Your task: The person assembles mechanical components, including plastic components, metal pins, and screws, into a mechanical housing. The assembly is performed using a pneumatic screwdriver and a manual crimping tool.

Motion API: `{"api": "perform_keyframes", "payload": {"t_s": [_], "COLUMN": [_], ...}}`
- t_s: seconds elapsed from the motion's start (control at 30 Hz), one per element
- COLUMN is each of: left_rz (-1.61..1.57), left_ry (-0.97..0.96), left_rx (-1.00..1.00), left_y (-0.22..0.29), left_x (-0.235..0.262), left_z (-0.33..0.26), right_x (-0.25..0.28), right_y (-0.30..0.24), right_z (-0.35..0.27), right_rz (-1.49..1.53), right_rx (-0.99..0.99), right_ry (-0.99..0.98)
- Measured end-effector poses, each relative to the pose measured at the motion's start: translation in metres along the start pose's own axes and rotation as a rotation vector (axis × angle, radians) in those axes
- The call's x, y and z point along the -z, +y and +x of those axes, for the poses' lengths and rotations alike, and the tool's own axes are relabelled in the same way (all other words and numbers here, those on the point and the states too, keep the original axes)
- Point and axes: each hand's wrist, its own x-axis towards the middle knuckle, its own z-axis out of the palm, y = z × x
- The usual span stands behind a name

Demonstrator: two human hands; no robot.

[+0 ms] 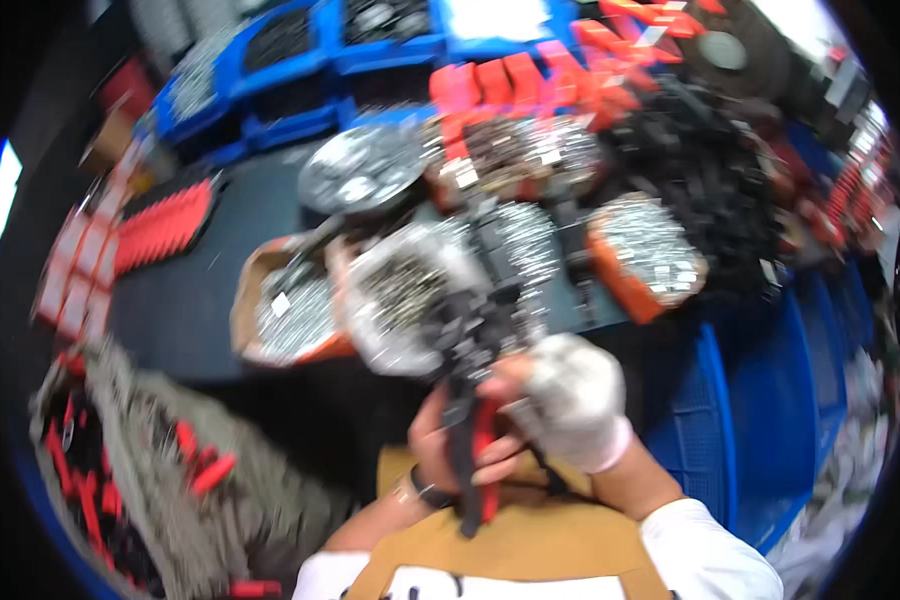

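A long black-and-red hand tool (484,440), its exact kind blurred, stands upright in front of my chest. My left hand (434,440), with a dark band at the wrist, is wrapped round its lower part. My right hand (574,392) wears a white glove with bare fingertips. Its fingers close on the tool's upper part, just below the black head, though motion smears the grip. Right behind the head sits a plastic-lined box (398,290) of small brassy parts. To its left is a carton (295,312) of silvery metal pins.
Blue bins (385,55) line the back of the dark bench (170,325). An orange box (650,255) of metal pins and a heap of black parts (700,170) lie to the right. Blue crates (705,430) stand beside me; a sack (160,470) with red pieces is at left.
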Motion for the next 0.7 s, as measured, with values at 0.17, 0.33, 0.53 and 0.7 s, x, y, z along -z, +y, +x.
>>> {"api": "perform_keyframes", "payload": {"t_s": [0.17,0.33,0.53,0.7], "left_rz": [0.768,1.425,1.666,0.531], "left_ry": [0.387,0.159,-0.012,-0.016], "left_rx": [-0.233,-0.849,-1.116,-0.502], "left_y": [-0.001,-0.008,0.025,0.019], "left_x": [-0.012,0.004,0.021,0.003], "left_z": [-0.013,-0.016,-0.019,-0.021], "right_x": [-0.006,-0.028,-0.030,-0.066], "right_y": [0.001,0.000,0.076,0.097], "right_z": [-0.014,-0.028,-0.029,-0.028], "right_rz": [0.085,0.534,-0.459,-0.762], "right_rx": [0.110,-0.329,-0.599,-0.663], "right_ry": [-0.007,-0.102,-0.072,-0.422]}}
